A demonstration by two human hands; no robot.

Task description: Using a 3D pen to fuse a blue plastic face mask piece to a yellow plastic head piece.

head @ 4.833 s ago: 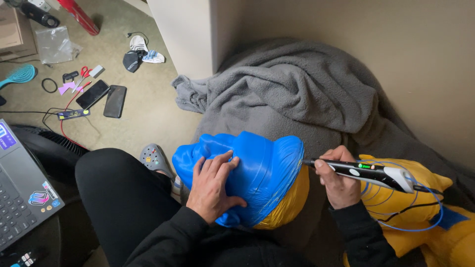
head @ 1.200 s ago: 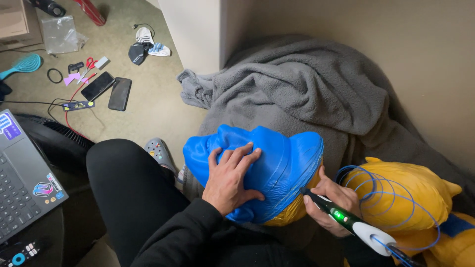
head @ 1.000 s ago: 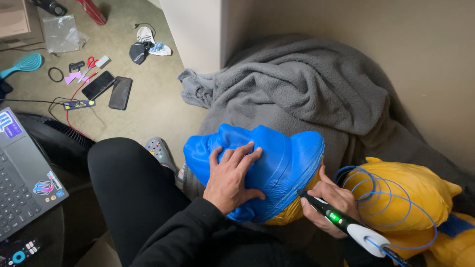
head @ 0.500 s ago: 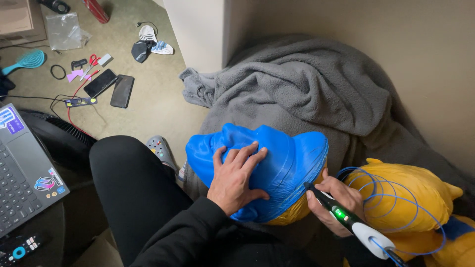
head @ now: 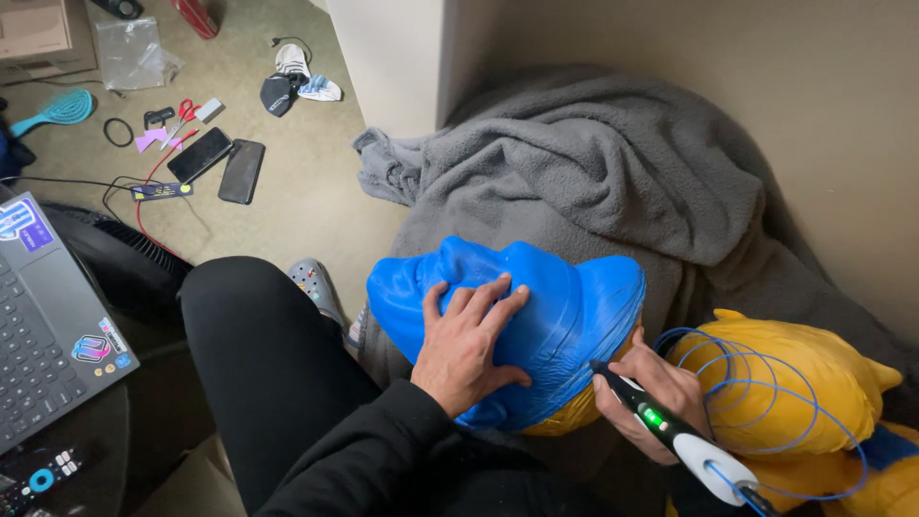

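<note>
A glossy blue plastic shell [head: 565, 297] with a yellow underside rests on my lap. My left hand [head: 466, 343] lies flat on its top with fingers spread, pressing it steady. My right hand [head: 653, 394] grips a black and white 3D pen [head: 670, 431] with a green light, its tip touching the shell's lower right edge. A thin blue filament [head: 766, 383] loops from the pen's rear over a yellow plush toy [head: 814, 393].
A grey blanket [head: 593, 172] is heaped against the wall behind the shell. An open laptop [head: 48, 316] sits at the left. Two phones [head: 220, 163], scissors, a teal hairbrush [head: 57, 110] and cables lie on the carpet. A grey clog [head: 316, 282] is beside my knee.
My right hand has swung the pen down from level on the shell's right side to its lower right edge. The left hand stays on top of the shell.
</note>
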